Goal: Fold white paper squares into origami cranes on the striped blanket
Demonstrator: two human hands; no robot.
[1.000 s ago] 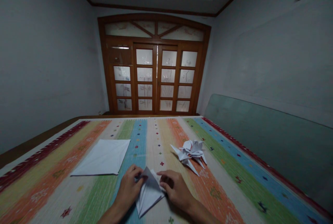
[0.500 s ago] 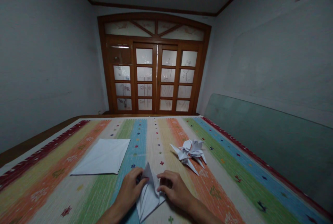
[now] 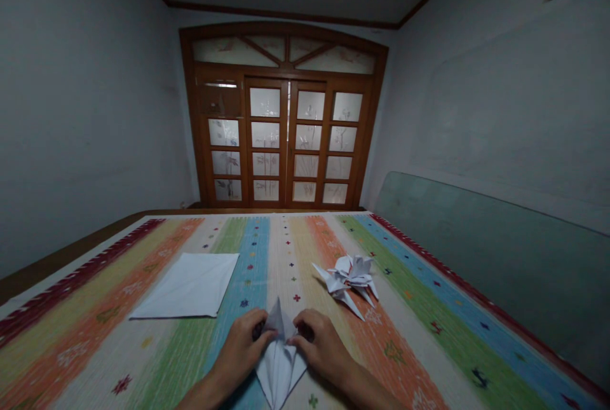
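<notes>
A partly folded sheet of white paper lies at the table's near edge, one narrow point standing up and away from me. My left hand pinches its left side between thumb and fingers. On the opposite side my right hand grips the paper the same way, thumb pressed near the central crease. Several folded white paper figures, with pointed tips, sit in a cluster beyond my right hand. To the left, past my left hand, rests a flat stack of white paper.
A striped, multicoloured tablecloth covers the table. A pale green panel runs along the right side. Wooden doors with glass panes stand beyond the far edge, between white walls.
The folded paper has turned more upright and symmetric, its tip shifting slightly right. Both hands keep hold; the right fingers have closed in along its edge.
</notes>
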